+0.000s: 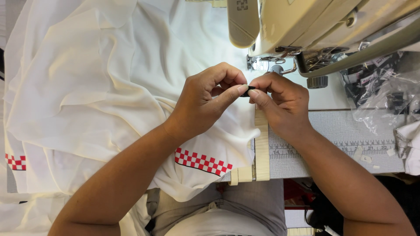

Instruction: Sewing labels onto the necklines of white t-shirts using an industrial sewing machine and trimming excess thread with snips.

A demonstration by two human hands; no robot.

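Cream-white fabric (87, 87) lies heaped in loose folds, spreading away to the left of the sewing machine (306, 26) and over the near table edge onto the person's lap. A red-and-white checkered band (202, 162) runs along the cloth below the left wrist; a second piece of the same pattern (15, 161) shows at the far left edge of the cloth.

Both hands meet just in front of the sewing machine's needle area. Left hand (205, 102): fingers curled, thumb and forefinger pinched closed on a small black piece (248, 91). Right hand (280, 102): likewise pinched shut on the same piece from the other side, fingertips of the two hands touching or nearly so. The piece is mostly hidden between the fingertips; its kind cannot be told. It is held above the cloth, directly below the machine's presser foot (275, 67).

Sewing machine: beige body, tilted across the upper right of the view, metal parts under the head.

A beige strip (261, 148) runs from under the right hand toward the near table edge, beside a measuring scale (350, 148) printed on the grey table surface (341, 126) in front of the machine. Right of the machine: clear plastic bags (385, 96) with dark contents, and a bit of white cloth (409, 144) at the frame edge.
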